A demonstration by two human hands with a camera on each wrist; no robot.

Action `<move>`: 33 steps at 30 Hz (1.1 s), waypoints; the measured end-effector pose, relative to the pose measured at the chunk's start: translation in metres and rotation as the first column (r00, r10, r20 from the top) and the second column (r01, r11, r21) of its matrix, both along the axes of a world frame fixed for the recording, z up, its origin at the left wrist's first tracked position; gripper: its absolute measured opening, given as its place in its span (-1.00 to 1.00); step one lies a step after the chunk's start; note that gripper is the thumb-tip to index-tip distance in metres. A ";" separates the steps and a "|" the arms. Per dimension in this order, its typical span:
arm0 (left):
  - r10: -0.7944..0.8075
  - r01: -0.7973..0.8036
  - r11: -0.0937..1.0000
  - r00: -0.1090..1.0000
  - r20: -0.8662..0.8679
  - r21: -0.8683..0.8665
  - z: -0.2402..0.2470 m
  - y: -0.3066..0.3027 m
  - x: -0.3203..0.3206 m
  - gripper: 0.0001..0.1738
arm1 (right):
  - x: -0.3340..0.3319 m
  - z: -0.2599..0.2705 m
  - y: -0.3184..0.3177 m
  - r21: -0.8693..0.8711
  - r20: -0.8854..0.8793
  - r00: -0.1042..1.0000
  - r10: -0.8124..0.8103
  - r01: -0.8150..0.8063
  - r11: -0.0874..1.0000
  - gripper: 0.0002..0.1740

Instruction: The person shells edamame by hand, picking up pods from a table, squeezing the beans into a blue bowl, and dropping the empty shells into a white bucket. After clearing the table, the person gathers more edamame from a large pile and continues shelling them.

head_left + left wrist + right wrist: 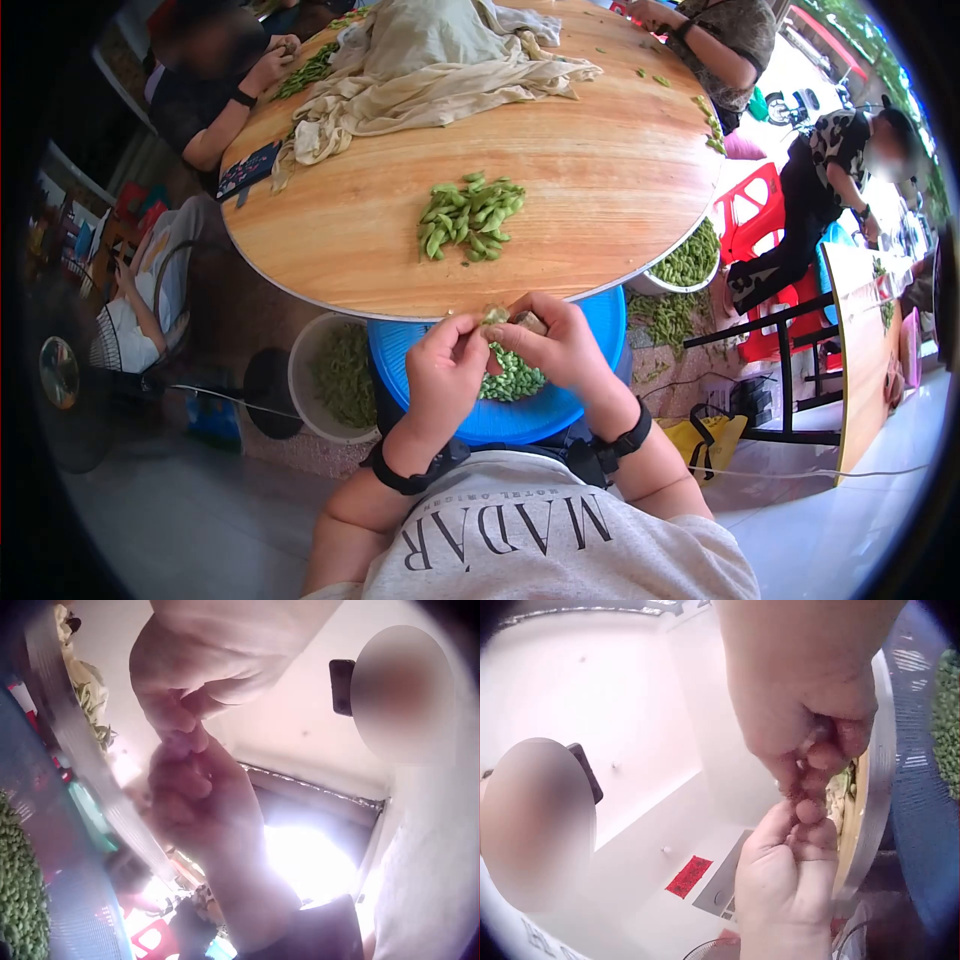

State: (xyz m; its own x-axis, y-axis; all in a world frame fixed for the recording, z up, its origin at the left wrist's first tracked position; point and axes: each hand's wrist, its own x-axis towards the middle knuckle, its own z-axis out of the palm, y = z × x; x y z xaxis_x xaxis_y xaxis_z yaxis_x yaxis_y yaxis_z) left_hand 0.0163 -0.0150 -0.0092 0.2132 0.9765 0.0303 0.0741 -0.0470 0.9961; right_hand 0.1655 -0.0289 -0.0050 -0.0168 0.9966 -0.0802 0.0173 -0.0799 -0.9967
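Both hands meet above a blue basket [602, 335] that holds shelled green beans [515, 378]. Between the fingertips is a pale green pod [495, 316], pinched from one side by the left hand [443, 368] and from the other by the right hand [562, 345]. A small brownish object [531, 322] lies within the right hand's curled fingers; what it is cannot be told. In the left wrist view the left hand [217, 664] touches the right hand [217, 817]. The right wrist view shows the right hand [802, 690] above the left hand [784, 885], the pod mostly hidden by fingers.
Green pods [470, 215] lie piled on the round wooden table [350, 240], with a crumpled cloth [430, 90] behind. Pod-filled buckets stand left [300, 385] and right [715, 270] of the basket. Several people are around, and a fan [75, 370] is at far left.
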 end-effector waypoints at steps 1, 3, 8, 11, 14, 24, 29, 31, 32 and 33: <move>0.011 -0.010 0.997 1.000 -0.012 0.078 -0.005 -0.003 0.001 -0.89 | 0.000 -0.006 -0.002 -0.091 -0.182 0.983 0.023 -0.040 0.995 -0.80; 0.048 -0.040 0.971 0.998 -0.030 0.234 -0.014 -0.004 0.002 -0.83 | -0.004 -0.010 -0.003 -0.072 -0.167 0.986 -0.017 0.005 0.997 -0.83; 0.129 0.022 0.812 0.968 -0.216 0.584 -0.018 -0.005 0.004 -0.75 | -0.010 -0.018 0.001 -0.067 -0.240 0.968 -0.077 0.063 0.996 -0.85; 0.153 0.021 0.804 0.958 -0.241 0.594 -0.017 -0.004 -0.001 -0.79 | -0.011 -0.013 0.003 -0.063 -0.247 0.967 -0.070 0.056 0.996 -0.81; 0.246 -0.087 0.853 0.936 -0.250 0.514 -0.012 0.001 -0.038 -0.85 | 0.019 0.004 0.002 0.098 0.404 0.863 0.304 -0.371 0.924 -0.77; 0.550 -0.306 0.835 0.494 -0.674 0.457 -0.032 0.020 -0.158 -0.59 | 0.012 -0.013 0.078 0.302 0.783 0.589 -0.197 -0.084 0.950 -0.83; 0.283 -0.152 0.927 0.882 -0.376 0.342 -0.007 0.033 -0.116 -0.69 | 0.021 -0.008 0.086 0.275 0.701 0.700 -0.138 -0.087 0.958 -0.82; 0.209 0.048 0.853 0.881 -0.425 0.519 0.008 0.044 -0.085 -0.70 | 0.028 0.007 0.085 0.243 0.578 0.813 -0.074 -0.085 0.966 -0.81; 0.195 0.133 0.798 0.865 -0.462 0.587 0.021 0.048 -0.066 -0.70 | 0.029 0.015 0.083 0.217 0.572 0.819 -0.032 -0.114 0.969 -0.81; 0.162 0.180 0.769 0.873 -0.461 0.613 0.030 0.050 -0.048 -0.71 | 0.029 0.023 0.082 0.192 0.565 0.825 0.009 -0.142 0.971 -0.80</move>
